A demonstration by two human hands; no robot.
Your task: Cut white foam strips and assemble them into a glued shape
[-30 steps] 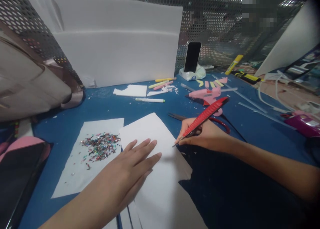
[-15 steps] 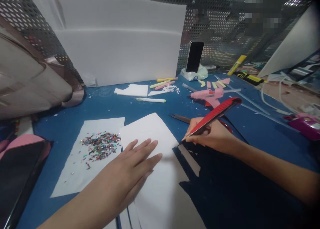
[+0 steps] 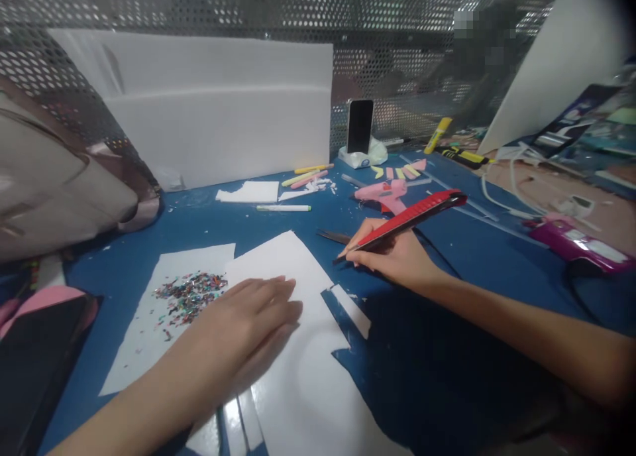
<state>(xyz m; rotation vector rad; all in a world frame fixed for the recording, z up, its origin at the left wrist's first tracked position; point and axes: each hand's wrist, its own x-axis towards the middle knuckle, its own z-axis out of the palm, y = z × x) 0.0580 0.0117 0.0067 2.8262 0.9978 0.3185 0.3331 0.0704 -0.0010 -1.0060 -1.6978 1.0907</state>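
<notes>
Left hand point(image 3: 248, 317) lies palm down, fingers stretched out and close together, flat on the large white sheet point(image 3: 303, 383); it grips nothing, only presses on the paper. Right hand point(image 3: 392, 254) is closed pen-fashion round the red utility knife point(image 3: 410, 217), thumb and fingers pinching the lower body, handle slanting up and to the right. Knife tip points down-left, just off the sheet's right edge, over the blue table point(image 3: 447, 270); contact with the surface cannot be made out. A narrow white strip point(image 3: 352, 301) lies beside the sheet's cut right edge, a thin blue gap showing between them. Left of the sheet, partly under its corner, a second white paper point(image 3: 139, 350) carries a scatter of coloured confetti point(image 3: 189, 295), just beside the left hand's fingers. Dark scissor blades point(image 3: 332, 236) poke out behind the right hand. Farther back: pink glue gun point(image 3: 385, 194), white marker point(image 3: 283, 208), phone point(image 3: 360, 126) propped upright on a stand, white foam board point(image 3: 218, 118) leaning on the perforated metal wall. Beige bag point(image 3: 59, 177) at far left
</notes>
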